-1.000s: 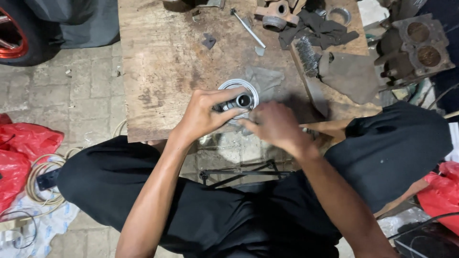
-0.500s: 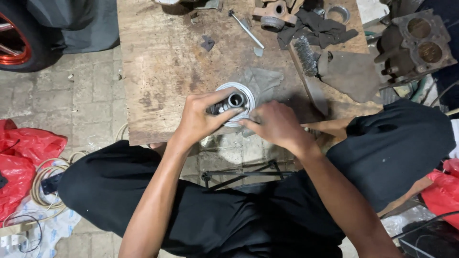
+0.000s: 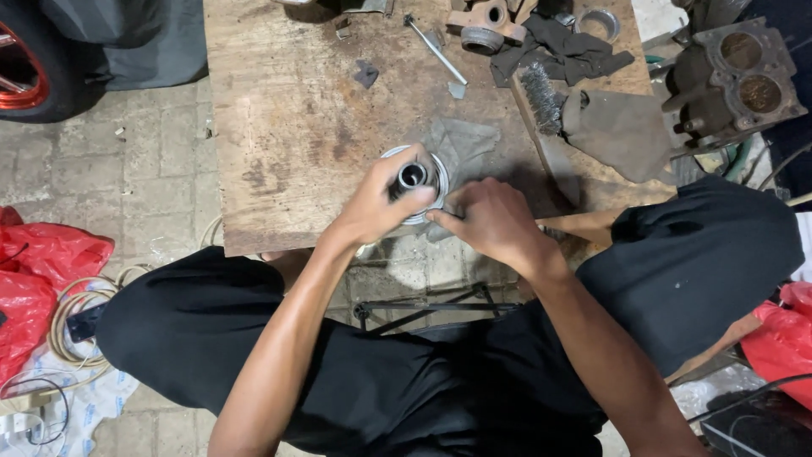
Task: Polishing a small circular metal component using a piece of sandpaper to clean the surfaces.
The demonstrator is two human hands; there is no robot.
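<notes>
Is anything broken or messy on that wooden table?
Nothing looks broken. The wooden board is stained and cluttered: dark rags, a wire brush and metal parts lie scattered along its far edge. Both hands hold a round metal part.

Seated with knees spread in black trousers, a person leans both bare forearms forward to the near edge of a wooden board. The left hand curls over that edge, thumb and fingers wrapped around a short metal sleeve, knuckles raised, wrist bent slightly upward. The right hand lies just right of it at the same edge, palm down, fingers bunched and pointing toward the left hand, fingertips nearly meeting its thumb. Both elbows stay tucked between the knees.
</notes>
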